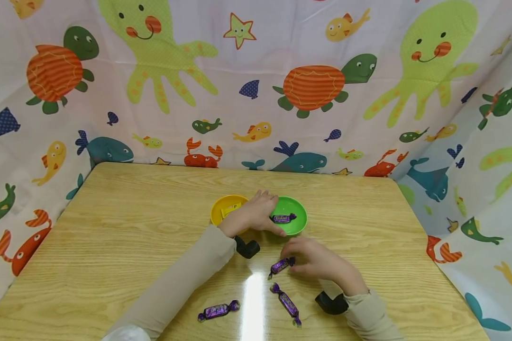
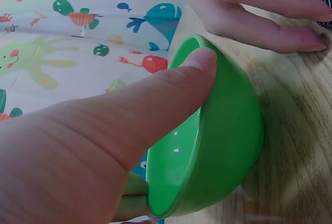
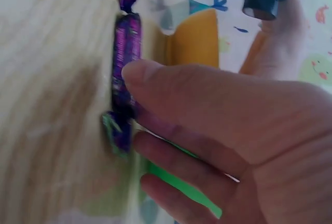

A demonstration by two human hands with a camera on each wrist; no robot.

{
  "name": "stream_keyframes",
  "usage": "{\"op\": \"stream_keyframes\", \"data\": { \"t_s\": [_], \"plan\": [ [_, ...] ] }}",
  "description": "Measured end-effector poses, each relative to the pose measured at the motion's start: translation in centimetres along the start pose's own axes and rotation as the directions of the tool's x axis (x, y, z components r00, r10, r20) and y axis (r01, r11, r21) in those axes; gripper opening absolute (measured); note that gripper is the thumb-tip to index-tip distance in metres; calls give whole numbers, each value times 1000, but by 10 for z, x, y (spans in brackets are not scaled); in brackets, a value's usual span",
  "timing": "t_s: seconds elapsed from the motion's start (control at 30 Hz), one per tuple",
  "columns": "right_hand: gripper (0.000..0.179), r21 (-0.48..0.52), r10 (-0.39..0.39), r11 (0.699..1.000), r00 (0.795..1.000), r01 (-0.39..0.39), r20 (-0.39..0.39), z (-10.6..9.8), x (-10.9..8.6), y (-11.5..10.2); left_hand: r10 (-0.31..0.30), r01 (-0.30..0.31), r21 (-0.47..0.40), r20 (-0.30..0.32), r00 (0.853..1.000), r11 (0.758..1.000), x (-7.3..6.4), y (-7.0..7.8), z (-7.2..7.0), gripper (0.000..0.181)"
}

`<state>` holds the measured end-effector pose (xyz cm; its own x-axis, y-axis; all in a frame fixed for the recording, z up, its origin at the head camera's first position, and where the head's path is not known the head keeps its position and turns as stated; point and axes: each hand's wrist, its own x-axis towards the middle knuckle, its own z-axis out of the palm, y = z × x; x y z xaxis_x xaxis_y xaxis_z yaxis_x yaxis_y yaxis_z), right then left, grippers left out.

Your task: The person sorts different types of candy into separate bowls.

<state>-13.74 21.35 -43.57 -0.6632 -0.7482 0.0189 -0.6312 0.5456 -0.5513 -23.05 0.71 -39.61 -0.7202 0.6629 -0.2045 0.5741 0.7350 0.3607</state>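
Note:
My left hand [image 1: 256,213] grips the rim of a green bowl [image 2: 233,130]. Its thumb lies over the near rim, while its fingers reach the far left side. A purple-wrapped candy [image 1: 283,218] lies in that bowl. Beside it, partly behind the left wrist, a yellow bowl [image 1: 215,211] holds a yellow-wrapped candy [image 1: 231,209]. My right hand [image 1: 322,263] is low over the table with curved, spread fingers around the right end of another purple-wrapped candy [image 1: 279,268]. In the right wrist view the thumb overlaps this candy [image 3: 122,47]; firm contact is unclear.
Two more purple-wrapped candies lie nearer me: one candy [image 1: 218,310] left of the light reflection, another candy [image 1: 287,305] right of it. The wooden table [image 1: 132,213] meets a sea-animal printed curtain [image 1: 222,61] at its back and sides. Black straps show at both wrists.

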Motion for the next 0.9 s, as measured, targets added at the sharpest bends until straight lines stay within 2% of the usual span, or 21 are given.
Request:
{"op": "stream_keyframes", "data": {
  "t_s": [0.27,0.5,0.67,0.9],
  "plan": [
    [21,-73,-6,997,1000,4,-22,11,4,-3,-26,26,-9,15,1000,1000,-1,1,0,107],
    [23,-89,-41,995,998,37,-41,16,6,-1,-30,30,-6,19,999,1000,0,1,1,107],
    [21,-97,-73,993,996,68,-49,16,7,0,-24,25,-2,17,1000,1000,0,0,2,108],
    [18,-121,-79,990,996,75,-28,10,8,-5,-28,28,19,15,999,999,-1,0,1,107]
  ]
}}
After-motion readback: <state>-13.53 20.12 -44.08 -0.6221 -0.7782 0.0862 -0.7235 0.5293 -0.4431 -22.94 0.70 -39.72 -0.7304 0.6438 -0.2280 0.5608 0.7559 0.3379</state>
